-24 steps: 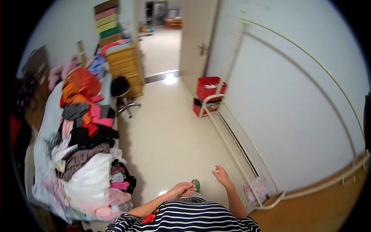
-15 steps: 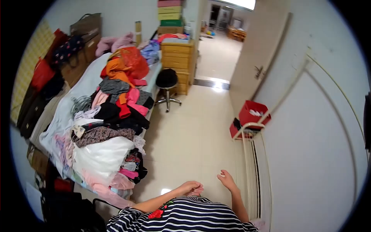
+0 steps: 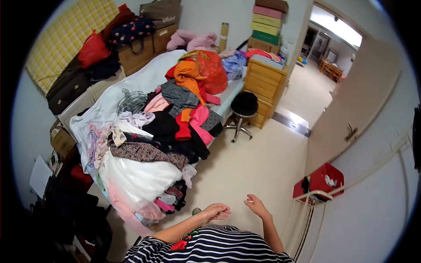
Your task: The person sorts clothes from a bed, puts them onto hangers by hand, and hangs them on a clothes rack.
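My left hand (image 3: pixel 216 212) is in front of my striped top (image 3: pixel 219 245), its fingers curled around something thin and pale that I cannot make out. To its right, my right hand (image 3: pixel 255 205) is raised with thumb and fingers apart, holding nothing. Neither hand touches the bed (image 3: pixel 97 115) on the left. Clothes are heaped there: a white garment (image 3: pixel 140 177) nearest me, a patterned brown one (image 3: pixel 147 154), black (image 3: pixel 164 127) and orange (image 3: pixel 188 76) pieces, and a red plastic bag (image 3: pixel 211 72). Wire hangers (image 3: pixel 131 101) lie beside the heap.
A black-topped wheeled stool (image 3: pixel 244 105) stands by the wooden drawers (image 3: pixel 263 87), with stacked boxes (image 3: pixel 266 22) above. The door (image 3: pixel 351 101) is open at the right. Red bins (image 3: pixel 324 182) sit by a cream metal rack (image 3: pixel 307 215). Dark bags (image 3: pixel 70 215) are at the lower left.
The view has swung left, so the bed, stool and door have shifted rightward in it. My hands remain in front of my body in nearly the same pose.
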The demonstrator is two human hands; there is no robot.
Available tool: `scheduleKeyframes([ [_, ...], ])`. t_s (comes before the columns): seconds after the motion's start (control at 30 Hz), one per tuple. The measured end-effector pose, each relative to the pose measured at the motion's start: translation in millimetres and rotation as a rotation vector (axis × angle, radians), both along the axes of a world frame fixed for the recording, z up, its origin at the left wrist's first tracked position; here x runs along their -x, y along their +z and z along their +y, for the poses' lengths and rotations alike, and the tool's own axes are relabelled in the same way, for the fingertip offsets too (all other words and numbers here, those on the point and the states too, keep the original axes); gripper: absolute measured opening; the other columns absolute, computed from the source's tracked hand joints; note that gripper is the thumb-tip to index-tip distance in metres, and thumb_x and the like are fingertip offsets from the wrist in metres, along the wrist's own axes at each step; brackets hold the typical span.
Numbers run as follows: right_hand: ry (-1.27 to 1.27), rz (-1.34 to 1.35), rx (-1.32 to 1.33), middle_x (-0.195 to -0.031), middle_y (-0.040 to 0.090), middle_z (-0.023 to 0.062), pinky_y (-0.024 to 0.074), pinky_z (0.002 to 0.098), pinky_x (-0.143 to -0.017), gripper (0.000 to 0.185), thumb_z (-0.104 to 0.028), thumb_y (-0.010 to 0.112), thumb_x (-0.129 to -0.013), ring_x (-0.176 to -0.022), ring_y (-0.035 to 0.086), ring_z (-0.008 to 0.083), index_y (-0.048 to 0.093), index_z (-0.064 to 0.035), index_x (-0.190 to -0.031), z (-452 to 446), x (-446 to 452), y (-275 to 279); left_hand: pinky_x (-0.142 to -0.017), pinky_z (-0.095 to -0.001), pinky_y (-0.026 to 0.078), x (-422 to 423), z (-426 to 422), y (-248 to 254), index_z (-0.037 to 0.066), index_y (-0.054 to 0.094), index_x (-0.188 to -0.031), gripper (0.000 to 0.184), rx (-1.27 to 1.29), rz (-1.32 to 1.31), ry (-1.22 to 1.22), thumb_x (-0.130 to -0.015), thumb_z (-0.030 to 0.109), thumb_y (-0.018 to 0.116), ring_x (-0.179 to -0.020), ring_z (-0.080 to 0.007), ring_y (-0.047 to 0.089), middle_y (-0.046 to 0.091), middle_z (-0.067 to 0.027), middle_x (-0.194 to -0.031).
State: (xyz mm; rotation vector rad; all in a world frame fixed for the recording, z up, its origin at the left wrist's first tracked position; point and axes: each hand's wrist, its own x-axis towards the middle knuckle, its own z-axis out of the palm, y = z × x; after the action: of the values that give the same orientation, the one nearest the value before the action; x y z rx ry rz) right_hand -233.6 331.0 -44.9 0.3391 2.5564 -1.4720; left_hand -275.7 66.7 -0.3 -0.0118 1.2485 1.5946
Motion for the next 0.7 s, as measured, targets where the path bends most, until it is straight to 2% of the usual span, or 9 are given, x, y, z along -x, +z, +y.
scheduleKeyframes([
  [0.13,0.065,-0.015,-0.003,-0.106,0.06,0.0125,0.0486,0.0297,-0.077,0.05,-0.03,0.063,-0.086,-0.088,0.06,0.0192,0.05,0.0009,-0.123,-23,78,4,-0.088,-0.0301,0.05,78,-31,0,0.005,0.055,-0.114,0.029,0.02,0.053,0.141,-0.095,0.026,0.052,-0.097,-0.0161,0.061,0.061,-0.0071,-0.109],
  [0.23,0.152,0.001,-0.008,-0.105,0.061,0.0116,0.0486,0.0302,-0.078,0.049,-0.03,0.062,-0.086,-0.088,0.06,0.0189,0.051,0.0003,-0.123,-43,137,9,-0.085,-0.0271,0.05,121,-65,8,0.006,0.055,-0.113,0.027,-0.003,0.123,0.282,-0.094,0.026,0.053,-0.097,-0.0139,0.061,0.061,-0.0054,-0.11],
  [0.3,0.208,0.02,0.008,-0.105,0.062,0.0114,0.0486,0.0303,-0.078,0.049,-0.03,0.062,-0.086,-0.089,0.06,0.0188,0.052,0.0002,-0.123,-60,176,9,-0.081,-0.0242,0.049,146,-90,2,0.008,0.056,-0.11,0.021,0.06,0.141,0.411,-0.094,0.022,0.052,-0.093,-0.0119,0.061,0.061,-0.0027,-0.106],
  [0.37,0.306,0.008,0.011,-0.106,0.062,0.0128,0.0486,0.0304,-0.08,0.048,-0.031,0.062,-0.086,-0.091,0.06,0.0192,0.052,0.0,-0.122,-84,214,7,-0.075,-0.025,0.048,163,-116,-2,0.008,0.056,-0.111,0.022,0.046,0.161,0.562,-0.092,0.019,0.054,-0.082,-0.0102,0.057,0.059,-0.0014,-0.1],
  [0.5,0.508,-0.03,0.06,-0.106,0.062,0.0139,0.0486,0.0301,-0.08,0.047,-0.03,0.062,-0.087,-0.09,0.06,0.0189,0.053,0.0003,-0.121,-132,278,2,-0.074,-0.0261,0.047,183,-153,10,0.008,0.055,-0.112,0.025,0.081,0.162,0.846,-0.089,0.017,0.058,-0.08,-0.01,0.056,0.058,-0.0012,-0.095],
  [0.57,0.639,-0.001,0.089,-0.103,0.062,0.0135,0.0486,0.0294,-0.079,0.046,-0.029,0.062,-0.087,-0.09,0.06,0.0179,0.053,0.001,-0.121,-151,311,-12,-0.075,-0.0274,0.047,193,-168,3,0.006,0.053,-0.113,0.03,0.226,0.271,0.993,-0.086,0.016,0.061,-0.083,-0.0113,0.055,0.058,-0.003,-0.094],
  [0.6,0.705,0.034,0.092,-0.101,0.061,0.0122,0.0485,0.0284,-0.079,0.045,-0.026,0.064,-0.087,-0.089,0.06,0.0167,0.053,0.0018,-0.12,-160,329,-20,-0.078,-0.0287,0.046,198,-175,-3,0.003,0.052,-0.115,0.038,0.246,0.291,1.067,-0.081,0.014,0.065,-0.091,-0.016,0.053,0.055,-0.0079,-0.1],
  [0.63,0.746,0.03,0.095,-0.101,0.061,0.0122,0.0485,0.0284,-0.079,0.045,-0.026,0.064,-0.087,-0.089,0.06,0.0167,0.053,0.0018,-0.12,-171,346,-20,-0.078,-0.0287,0.046,205,-184,-16,0.003,0.052,-0.115,0.038,0.255,0.284,1.107,-0.081,0.014,0.065,-0.091,-0.016,0.053,0.055,-0.0079,-0.1],
  [0.7,0.835,0.017,0.084,-0.101,0.061,0.0114,0.0484,0.0277,-0.078,0.045,-0.025,0.064,-0.086,-0.089,0.06,0.0157,0.052,0.0019,-0.12,-194,381,-20,-0.083,-0.0305,0.044,216,-196,-41,0.001,0.05,-0.117,0.045,0.643,0.693,1.186,-0.077,0.014,0.068,-0.1,-0.0218,0.05,0.05,-0.0145,-0.112],
])
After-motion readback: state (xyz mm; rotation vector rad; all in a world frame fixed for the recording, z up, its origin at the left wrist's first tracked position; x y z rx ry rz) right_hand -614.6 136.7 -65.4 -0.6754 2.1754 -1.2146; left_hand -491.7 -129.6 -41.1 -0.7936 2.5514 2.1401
